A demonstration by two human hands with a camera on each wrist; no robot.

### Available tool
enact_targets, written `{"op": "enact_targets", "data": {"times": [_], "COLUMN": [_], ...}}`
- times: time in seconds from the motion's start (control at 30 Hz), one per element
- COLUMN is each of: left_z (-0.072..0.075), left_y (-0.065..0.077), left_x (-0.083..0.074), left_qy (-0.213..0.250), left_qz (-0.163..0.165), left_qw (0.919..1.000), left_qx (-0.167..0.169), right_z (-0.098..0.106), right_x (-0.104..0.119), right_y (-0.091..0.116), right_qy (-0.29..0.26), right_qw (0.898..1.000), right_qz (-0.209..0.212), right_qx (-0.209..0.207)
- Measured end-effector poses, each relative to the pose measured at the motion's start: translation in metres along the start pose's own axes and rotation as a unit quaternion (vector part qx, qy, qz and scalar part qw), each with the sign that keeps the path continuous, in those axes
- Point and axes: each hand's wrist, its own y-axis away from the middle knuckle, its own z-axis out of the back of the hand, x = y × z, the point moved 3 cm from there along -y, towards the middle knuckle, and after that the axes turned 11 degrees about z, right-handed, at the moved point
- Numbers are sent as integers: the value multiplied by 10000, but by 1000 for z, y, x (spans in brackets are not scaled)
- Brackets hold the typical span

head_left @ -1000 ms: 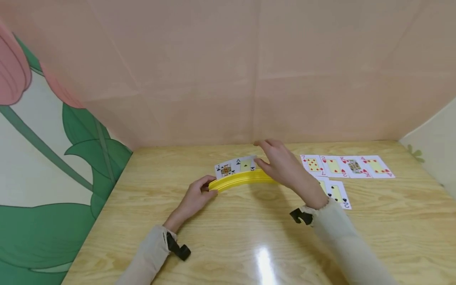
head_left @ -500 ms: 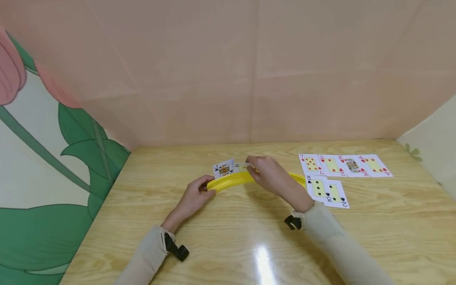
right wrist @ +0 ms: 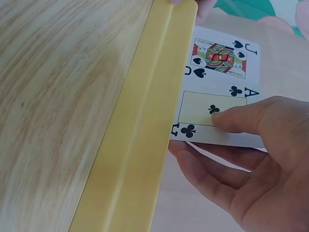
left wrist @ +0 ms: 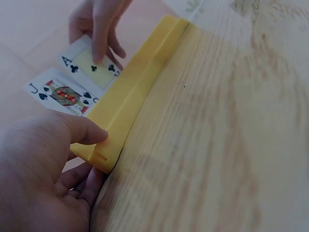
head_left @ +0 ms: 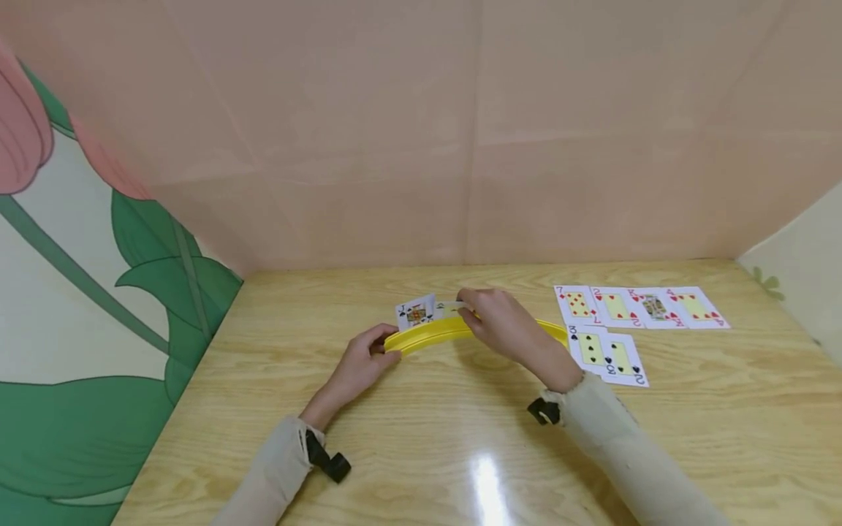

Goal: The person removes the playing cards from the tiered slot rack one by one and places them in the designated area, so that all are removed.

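A curved yellow card holder (head_left: pixel 424 335) stands on the table, its left end gripped between the thumb and fingers of my left hand (head_left: pixel 355 363). The jack of spades (right wrist: pixel 219 57) stands in the holder's slot near that end. Beside it is the ace of clubs (right wrist: pixel 195 108), which my right hand (head_left: pixel 505 329) pinches, thumb on its face and fingers behind. The ace's lower edge meets the holder in both wrist views. From the head, the ace is partly hidden by the right hand and looks tilted back more than the jack.
Face-up cards lie flat to the right: a seven of diamonds (head_left: pixel 576 304), more red cards in a row, and two spade cards (head_left: pixel 620 358) below, near the holder's right end. A pink-beige sheet (head_left: pixel 362 146) rises behind the wooden table (head_left: pixel 421 438).
My right hand has come down and left from beside the ace and now pinches it. The ace has tilted back. The left hand stays on the holder's end.
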Motion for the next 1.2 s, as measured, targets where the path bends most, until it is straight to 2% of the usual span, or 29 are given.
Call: {"op": "enact_targets", "data": {"times": [0.17, 0.63, 0.73, 0.97, 1.2], "left_z": [-4, -7, -8, -1, 1], "left_y": [-13, -14, -12, 4, 7], "left_x": [28, 28, 25, -8, -12], "left_qy": [-9, -39, -50, -77, -25], "left_qz": [28, 37, 89, 66, 34], "left_qw": [10000, 10000, 9999, 9999, 10000], "left_qx": [-27, -49, -80, 40, -33], "right_z": [1, 11, 14, 18, 24], "right_x": [1, 9, 13, 19, 24], "right_y": [0, 2, 2, 0, 0], "right_qy": [9, 145, 80, 110, 19], "right_qw": [10000, 9999, 9999, 9997, 10000], "right_qz": [21, 20, 51, 167, -29], "right_qx": [18, 41, 97, 145, 23]}}
